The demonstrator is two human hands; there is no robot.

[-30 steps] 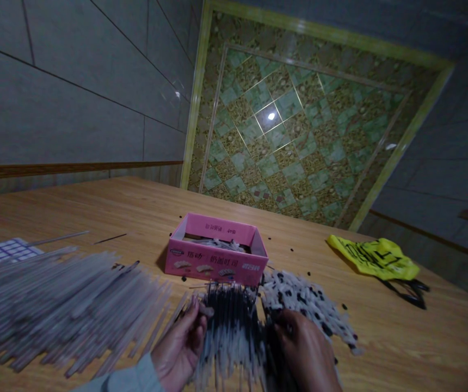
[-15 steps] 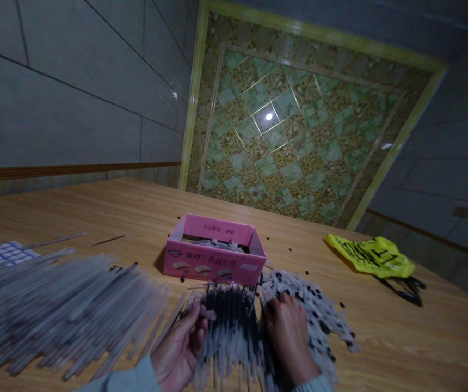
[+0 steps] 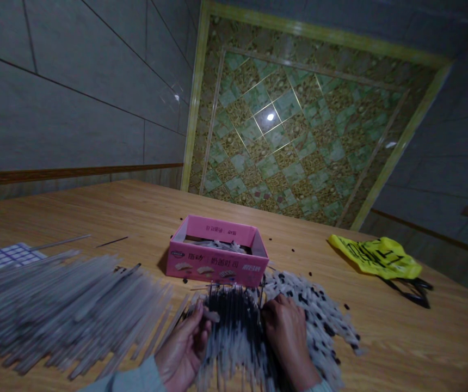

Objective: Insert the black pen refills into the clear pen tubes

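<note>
- L hand (image 3: 185, 348) is seen at bottom centre, fingers curled, thumb and forefinger pinched on one thin stick end (image 3: 213, 315) at the left edge of the dark-tipped refill pile (image 3: 234, 321)
- R hand (image 3: 285, 332) is laid palm-down on the right side of that pile, fingers bent, tips pressed into the refills; whether anything is gripped can't be told
- Dark-tipped refill pile is spread on the wooden table (image 3: 401, 332) betw. both hands, just in front of the pink box (image 3: 216, 265)
- Pink box is open-topped, w/ a few pale pieces inside
- White caps heap (image 3: 319, 313) w/ black specks is found right of the R hand, touching the pile
- Big grey tube heap (image 3: 62, 310) is spread to the left, blurred
- Yellow bag (image 3: 375, 256) is laid far right, w/ black scissors (image 3: 411, 291) just beside it
- Sticker sheet (image 3: 11, 253) is seen at the far left edge
</note>
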